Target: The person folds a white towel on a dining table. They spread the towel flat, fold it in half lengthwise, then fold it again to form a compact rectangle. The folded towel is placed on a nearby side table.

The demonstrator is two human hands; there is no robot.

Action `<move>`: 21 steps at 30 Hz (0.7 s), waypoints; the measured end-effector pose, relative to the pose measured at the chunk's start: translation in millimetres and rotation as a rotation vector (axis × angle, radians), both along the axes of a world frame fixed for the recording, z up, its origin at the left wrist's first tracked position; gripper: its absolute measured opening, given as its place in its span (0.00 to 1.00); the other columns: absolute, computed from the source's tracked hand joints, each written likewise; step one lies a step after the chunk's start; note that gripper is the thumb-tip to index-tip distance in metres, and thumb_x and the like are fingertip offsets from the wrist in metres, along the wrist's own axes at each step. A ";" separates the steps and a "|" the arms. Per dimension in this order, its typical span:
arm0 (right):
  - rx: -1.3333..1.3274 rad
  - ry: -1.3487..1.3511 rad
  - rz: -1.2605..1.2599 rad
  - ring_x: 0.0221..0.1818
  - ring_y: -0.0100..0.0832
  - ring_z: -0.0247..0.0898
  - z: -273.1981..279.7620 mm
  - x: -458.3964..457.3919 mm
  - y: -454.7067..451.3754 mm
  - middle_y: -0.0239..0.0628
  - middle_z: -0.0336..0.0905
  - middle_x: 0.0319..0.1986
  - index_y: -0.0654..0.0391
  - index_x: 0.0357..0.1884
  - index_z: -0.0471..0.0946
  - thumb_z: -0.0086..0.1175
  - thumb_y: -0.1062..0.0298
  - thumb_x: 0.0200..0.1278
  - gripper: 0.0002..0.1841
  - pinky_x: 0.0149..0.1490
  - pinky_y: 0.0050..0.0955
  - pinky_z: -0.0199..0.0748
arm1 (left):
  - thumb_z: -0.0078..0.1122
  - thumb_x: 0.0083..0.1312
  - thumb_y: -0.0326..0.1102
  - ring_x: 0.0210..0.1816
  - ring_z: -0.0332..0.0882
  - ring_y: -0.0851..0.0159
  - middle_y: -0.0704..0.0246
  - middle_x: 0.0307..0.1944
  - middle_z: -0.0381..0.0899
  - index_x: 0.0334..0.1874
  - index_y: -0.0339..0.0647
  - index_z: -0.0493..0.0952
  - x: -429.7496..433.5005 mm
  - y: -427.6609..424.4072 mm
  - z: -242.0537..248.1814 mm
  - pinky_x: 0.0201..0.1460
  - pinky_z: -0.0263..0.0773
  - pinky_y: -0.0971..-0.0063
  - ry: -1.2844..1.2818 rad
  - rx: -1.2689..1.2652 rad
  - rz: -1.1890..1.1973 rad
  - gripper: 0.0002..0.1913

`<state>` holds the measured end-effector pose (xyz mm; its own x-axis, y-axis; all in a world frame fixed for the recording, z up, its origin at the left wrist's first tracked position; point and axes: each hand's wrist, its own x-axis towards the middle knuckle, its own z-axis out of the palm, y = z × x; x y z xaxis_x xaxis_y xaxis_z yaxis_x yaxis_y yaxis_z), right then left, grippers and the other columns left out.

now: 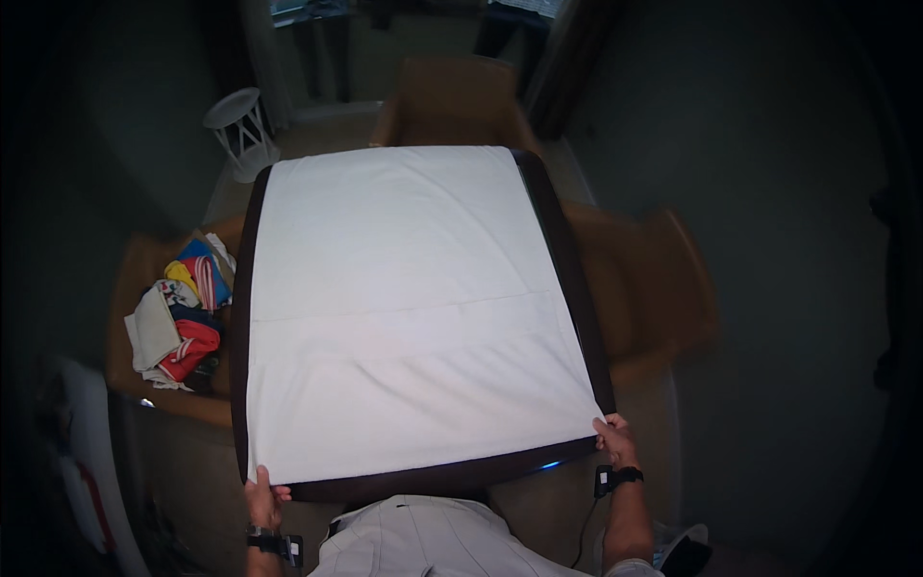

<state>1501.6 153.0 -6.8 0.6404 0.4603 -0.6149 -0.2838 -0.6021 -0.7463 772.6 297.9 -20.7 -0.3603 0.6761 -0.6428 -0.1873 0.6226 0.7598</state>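
A large white cloth (404, 238), probably a towel, lies spread over a dark-framed table (559, 238). A seam or band crosses it below the middle, and soft wrinkles run through its near part. My left hand (265, 498) pinches the near left corner, thumb on top. At the near right corner, my right hand (615, 438) grips the cloth between thumb and fingers. Along the left, right and near sides, strips of the dark table frame show beyond the cloth.
A tan chair (162, 393) at the left bears a pile of coloured cloths (180, 317). Other tan chairs stand at the right (649, 288) and far side (458, 94). A white side table (234, 108) is at the back left. A cable (588, 530) hangs from my right wrist.
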 end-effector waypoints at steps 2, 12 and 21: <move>-0.076 0.011 0.039 0.20 0.19 0.69 -1.3 -3.7 -17.7 0.27 0.74 0.24 0.55 0.38 0.75 0.71 0.67 0.63 0.13 0.23 0.22 0.69 | 0.53 0.80 0.50 0.17 0.79 0.67 0.63 0.31 0.82 0.57 0.34 0.72 -6.4 -13.0 -9.6 0.15 0.78 0.75 -0.009 -0.057 -0.002 0.22; 0.049 -0.671 0.232 0.39 0.27 0.78 -27.6 34.0 104.7 0.34 0.83 0.35 0.62 0.47 0.81 0.75 0.58 0.52 0.25 0.48 0.31 0.80 | 0.62 0.70 0.29 0.40 0.80 0.54 0.57 0.39 0.80 0.44 0.33 0.79 -23.3 34.9 -5.7 0.47 0.76 0.62 1.114 0.309 -0.372 0.07; -0.092 -0.931 0.322 0.49 0.52 0.82 -48.7 -2.4 251.3 0.49 0.86 0.43 0.60 0.48 0.81 0.68 0.54 0.57 0.22 0.55 0.48 0.78 | 0.60 0.68 0.26 0.45 0.79 0.50 0.53 0.47 0.80 0.56 0.31 0.77 45.0 197.3 -24.3 0.52 0.75 0.59 1.075 0.641 -0.617 0.15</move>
